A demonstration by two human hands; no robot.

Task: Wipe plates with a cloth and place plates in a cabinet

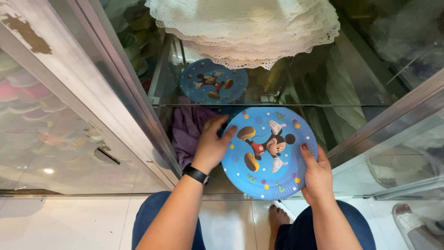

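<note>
I hold a round blue paper plate (pixel 269 153) printed with a cartoon mouse and coloured dots, in front of an open glass cabinet. My left hand (pixel 212 144), with a black wristband, grips the plate's left rim with its fingers over the edge. On the right rim, my right hand (pixel 317 173) has its thumb on the plate's face. A second plate of the same kind (pixel 213 81) shows deeper inside, on or mirrored in a glass shelf.
A stack of white lace-edged paper doilies (pixel 249 28) lies on the top shelf. A purple cloth (pixel 187 129) sits inside behind my left hand. A sliding glass door with metal frame (pixel 115 88) stands left, another frame (pixel 388 120) right. White tiled floor below.
</note>
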